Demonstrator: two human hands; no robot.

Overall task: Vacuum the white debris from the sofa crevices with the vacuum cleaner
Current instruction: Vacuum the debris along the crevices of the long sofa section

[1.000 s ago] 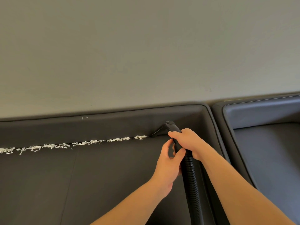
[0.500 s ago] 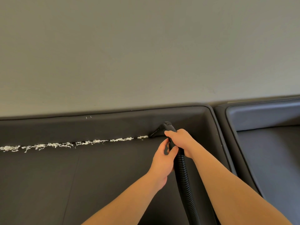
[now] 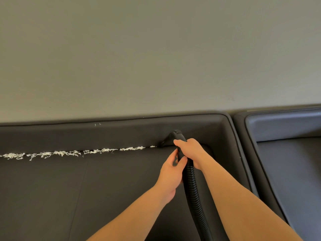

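Both hands held a black plastic vacuum nozzle [image 3: 171,139] on its ribbed hose [image 3: 195,193] at centre frame: right hand [image 3: 192,150] wrapped around it, left hand [image 3: 172,173] pinching below. The tip met the dark grey sofa's [image 3: 52,197] back crevice near its right edge; shredded white debris [image 3: 69,153] ran leftward along open seat.

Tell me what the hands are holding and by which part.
Both hands hold the vacuum cleaner's black wand. The right hand grips its handle just behind the nozzle; the left hand pinches it lower, where the ribbed hose begins.
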